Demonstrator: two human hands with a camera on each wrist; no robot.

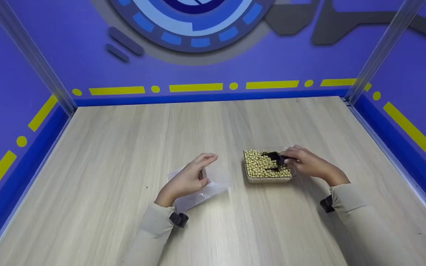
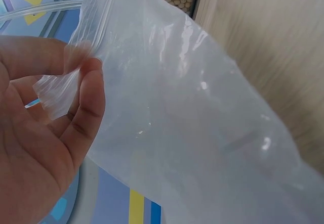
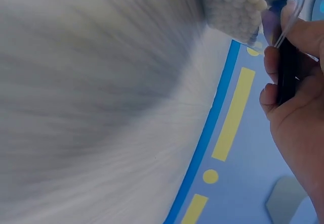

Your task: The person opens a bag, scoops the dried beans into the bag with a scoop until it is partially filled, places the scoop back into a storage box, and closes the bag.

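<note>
My left hand (image 1: pixel 186 181) pinches the upper edge of a clear zip bag (image 2: pixel 167 92) between thumb and fingers. In the head view the bag (image 1: pixel 213 183) hangs to the right of and below that hand, over the table. My right hand (image 1: pixel 312 162) grips the black handle (image 3: pixel 287 75) of a small scoop (image 1: pixel 275 158). The scoop's head lies among pale round beans (image 1: pixel 258 164) in a clear rectangular container (image 1: pixel 270 180). Part of the scoop is hidden by the right hand and the beans.
The wood-grain table (image 1: pixel 117 147) carries the container right of its middle. Blue walls (image 1: pixel 213 74) with yellow marks enclose the back and both sides. Metal posts (image 1: pixel 383 51) stand in the back corners.
</note>
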